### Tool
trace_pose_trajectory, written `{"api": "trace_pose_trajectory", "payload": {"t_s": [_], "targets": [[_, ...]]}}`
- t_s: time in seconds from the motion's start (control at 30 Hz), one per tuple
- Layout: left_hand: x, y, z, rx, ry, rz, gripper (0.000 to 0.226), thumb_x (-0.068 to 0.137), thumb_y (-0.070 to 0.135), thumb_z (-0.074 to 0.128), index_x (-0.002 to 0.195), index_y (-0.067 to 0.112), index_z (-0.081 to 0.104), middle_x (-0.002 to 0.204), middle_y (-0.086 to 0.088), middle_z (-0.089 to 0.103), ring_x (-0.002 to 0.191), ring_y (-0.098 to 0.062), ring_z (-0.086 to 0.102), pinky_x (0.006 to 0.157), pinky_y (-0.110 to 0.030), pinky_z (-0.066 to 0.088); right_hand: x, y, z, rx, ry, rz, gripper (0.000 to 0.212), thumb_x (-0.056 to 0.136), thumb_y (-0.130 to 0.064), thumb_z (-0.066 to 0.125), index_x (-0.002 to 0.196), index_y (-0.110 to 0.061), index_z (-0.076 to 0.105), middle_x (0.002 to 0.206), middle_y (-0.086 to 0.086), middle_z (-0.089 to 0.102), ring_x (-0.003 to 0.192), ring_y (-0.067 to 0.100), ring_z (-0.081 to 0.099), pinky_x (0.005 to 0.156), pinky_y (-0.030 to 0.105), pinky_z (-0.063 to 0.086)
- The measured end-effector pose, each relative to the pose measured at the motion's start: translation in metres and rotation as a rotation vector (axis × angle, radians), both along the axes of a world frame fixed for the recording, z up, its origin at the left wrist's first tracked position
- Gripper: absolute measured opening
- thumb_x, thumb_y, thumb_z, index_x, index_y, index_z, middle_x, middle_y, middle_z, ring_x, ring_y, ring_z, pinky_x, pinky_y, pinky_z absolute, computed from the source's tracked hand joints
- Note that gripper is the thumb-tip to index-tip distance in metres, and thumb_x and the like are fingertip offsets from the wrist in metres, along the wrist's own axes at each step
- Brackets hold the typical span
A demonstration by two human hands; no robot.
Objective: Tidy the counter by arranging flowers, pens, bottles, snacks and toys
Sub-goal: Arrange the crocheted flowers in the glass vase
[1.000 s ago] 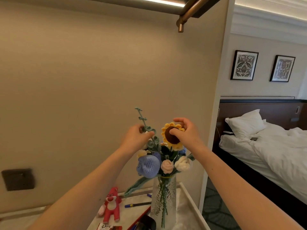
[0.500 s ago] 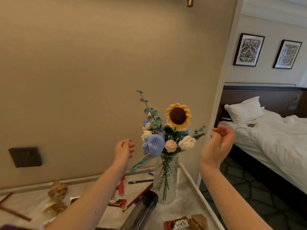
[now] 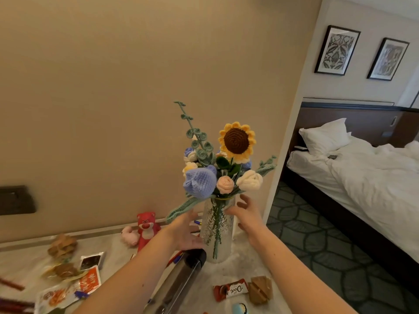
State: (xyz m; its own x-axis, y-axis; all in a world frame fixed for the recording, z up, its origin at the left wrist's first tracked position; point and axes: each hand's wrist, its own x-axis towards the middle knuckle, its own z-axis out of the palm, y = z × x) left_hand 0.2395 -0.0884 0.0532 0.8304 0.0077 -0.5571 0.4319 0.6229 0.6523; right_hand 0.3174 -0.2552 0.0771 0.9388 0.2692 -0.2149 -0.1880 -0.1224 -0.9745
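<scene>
Counter [image 3: 244,268], pale marble top, runs along a beige wall. Glass vase [image 3: 218,232] stands upright at the far right end, near the counter's right edge. It holds a bunch of crocheted flowers [image 3: 217,168]: a sunflower [image 3: 237,141] tallest on the right, a big blue bloom at lower left, a pink rose and a cream rose at the vase mouth, a green leafy sprig rising at the left.

Left hand [image 3: 184,232] reaches in at the vase's left side, fingers spread and fairly straight, palm toward the glass. It is at the glass or just short of it; contact cannot be told. Nothing held.

Right hand [image 3: 246,215] is at the vase's right side near the rim, fingers spread and slightly bent, fingertips at the glass. Not closed around it.

Dark bottle [image 3: 181,275] lies on its side, just near-left of the vase, cap end toward the vase. Red plush bear [image 3: 147,227] stands far left of the vase against the wall, a pink plush beside it. Blue pen [image 3: 197,222] shows just left of the vase. Snack packets [image 3: 72,284] are scattered at near left. A chocolate bar [image 3: 231,290] and a brown wooden piece [image 3: 260,290] lie near, below the vase.

Bed [image 3: 362,173] with white linen in the room to the right.
</scene>
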Motion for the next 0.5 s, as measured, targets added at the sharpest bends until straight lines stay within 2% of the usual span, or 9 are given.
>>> {"api": "trace_pose_trajectory", "payload": {"t_s": [0.07, 0.17, 0.23, 0.27, 0.33, 0.4, 0.5], "targets": [[0.006, -0.004, -0.004, 0.014, 0.014, -0.024, 0.059, 0.095, 0.054, 0.045, 0.141, 0.018, 0.037, 0.149, -0.02, 0.028, 0.128, -0.052, 0.039, 0.105, -0.062, 0.033, 0.004, 0.008, -0.005, -0.01, -0.096, 0.056, 0.086, 0.068, -0.009, 0.084, 0.138, -0.021, 0.037, 0.13, 0.001, 0.048, 0.112, 0.019, 0.051, 0.08, 0.028, 0.044], [0.014, -0.005, -0.006, 0.067, 0.001, -0.087, 0.057, 0.088, 0.061, 0.051, 0.129, 0.023, 0.042, 0.155, -0.016, 0.016, 0.137, -0.052, 0.024, 0.11, -0.062, 0.026, 0.006, 0.019, -0.013, 0.05, -0.238, 0.075, 0.08, 0.058, -0.01, 0.092, 0.123, -0.023, 0.047, 0.117, -0.006, 0.06, 0.105, 0.009, 0.059, 0.073, 0.016, 0.05], [0.021, -0.003, -0.008, 0.135, -0.029, -0.165, 0.072, 0.075, 0.064, 0.063, 0.132, 0.026, 0.04, 0.157, -0.01, 0.013, 0.14, -0.048, 0.019, 0.111, -0.061, 0.025, 0.008, 0.026, -0.018, 0.121, -0.284, 0.068, 0.081, 0.058, -0.007, 0.092, 0.126, -0.021, 0.049, 0.118, -0.003, 0.064, 0.11, 0.014, 0.062, 0.084, 0.029, 0.056], [0.022, -0.002, -0.008, 0.161, -0.032, -0.188, 0.085, 0.069, 0.064, 0.065, 0.14, 0.029, 0.034, 0.158, -0.007, 0.009, 0.142, -0.046, 0.015, 0.112, -0.06, 0.024, 0.007, 0.029, -0.019, 0.155, -0.295, 0.066, 0.081, 0.06, -0.005, 0.091, 0.128, -0.019, 0.049, 0.12, 0.0, 0.065, 0.111, 0.017, 0.062, 0.089, 0.038, 0.055], [0.025, -0.002, -0.006, 0.178, -0.015, -0.195, 0.099, 0.065, 0.061, 0.065, 0.149, 0.032, 0.02, 0.16, -0.005, 0.003, 0.144, -0.043, 0.008, 0.112, -0.061, 0.022, 0.008, 0.033, -0.018, 0.197, -0.328, 0.068, 0.077, 0.062, 0.0, 0.089, 0.127, -0.016, 0.051, 0.119, 0.004, 0.067, 0.111, 0.021, 0.064, 0.09, 0.045, 0.055], [0.029, -0.004, -0.004, 0.189, 0.013, -0.186, 0.104, 0.064, 0.063, 0.064, 0.151, 0.033, 0.015, 0.161, -0.005, 0.0, 0.144, -0.045, 0.006, 0.111, -0.063, 0.023, 0.009, 0.034, -0.016, 0.224, -0.346, 0.072, 0.067, 0.062, 0.006, 0.086, 0.12, -0.016, 0.058, 0.111, 0.005, 0.071, 0.103, 0.021, 0.068, 0.084, 0.042, 0.058], [0.034, -0.008, -0.003, 0.181, 0.076, -0.158, 0.091, 0.078, 0.072, 0.052, 0.151, 0.031, 0.019, 0.161, -0.013, 0.003, 0.142, -0.05, 0.01, 0.104, -0.063, 0.032, 0.011, 0.031, -0.011, 0.248, -0.375, 0.049, 0.058, 0.061, 0.014, 0.081, 0.109, -0.014, 0.063, 0.1, 0.008, 0.074, 0.093, 0.023, 0.071, 0.074, 0.033, 0.06]]}}
